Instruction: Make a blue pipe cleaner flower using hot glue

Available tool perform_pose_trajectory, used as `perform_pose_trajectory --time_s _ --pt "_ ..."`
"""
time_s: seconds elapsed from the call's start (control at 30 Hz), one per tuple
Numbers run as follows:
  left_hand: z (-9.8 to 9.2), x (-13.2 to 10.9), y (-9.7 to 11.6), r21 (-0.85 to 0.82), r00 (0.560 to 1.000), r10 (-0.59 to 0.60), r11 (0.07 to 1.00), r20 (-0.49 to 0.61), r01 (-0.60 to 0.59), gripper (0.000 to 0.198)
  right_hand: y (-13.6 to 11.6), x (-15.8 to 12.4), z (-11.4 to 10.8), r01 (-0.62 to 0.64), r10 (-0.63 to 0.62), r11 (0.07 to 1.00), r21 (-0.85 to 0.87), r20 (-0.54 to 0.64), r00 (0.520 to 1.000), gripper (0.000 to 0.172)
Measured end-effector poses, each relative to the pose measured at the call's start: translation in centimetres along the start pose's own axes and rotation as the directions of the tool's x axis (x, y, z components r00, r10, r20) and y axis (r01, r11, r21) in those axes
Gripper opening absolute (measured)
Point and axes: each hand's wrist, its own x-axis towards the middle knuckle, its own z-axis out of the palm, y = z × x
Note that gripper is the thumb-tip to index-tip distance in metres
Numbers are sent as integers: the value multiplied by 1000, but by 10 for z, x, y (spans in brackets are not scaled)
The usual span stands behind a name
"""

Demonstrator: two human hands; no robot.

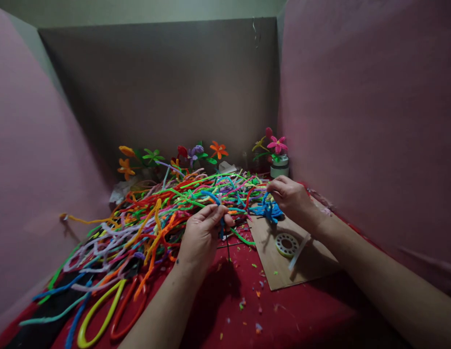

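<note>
Near the middle of the table, my left hand [203, 231] is closed in a pinch on a blue pipe cleaner [210, 195], with a thin dark stem [229, 248] hanging below the fingers. Just above the cardboard, my right hand [291, 199] pinches a curved blue pipe cleaner [264, 197]. Directly beneath those fingertips lies a bunch of blue pipe cleaner pieces [269, 212]; whether the held piece is joined to it I cannot tell. Behind and left of my left hand spreads a big heap of multicoloured pipe cleaners [138, 228].
A cardboard sheet [272, 269] carries a tape roll [286, 245] and a whitish strip [299, 252]. Fuzzy flowers line the back, some in a pale jar [280, 166]. Scraps litter the red cloth [218, 310]. Pink walls [371, 121] stand at both sides.
</note>
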Motion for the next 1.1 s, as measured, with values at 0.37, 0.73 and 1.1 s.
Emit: perform_pose_trajectory --time_s 0.37,0.73,1.1 --pt "4 -2 -1 4 999 -41 999 -23 41 15 -17 0 -9 -204 290 447 871 74 954 5" --pt "12 -12 -9 133 988 -34 991 152 14 11 -40 -5 -1 -373 200 155 915 340 919 11" --pt "14 -12 0 55 996 -9 998 92 4 10 25 -74 -75 -406 428 876 -262 30 903 26"
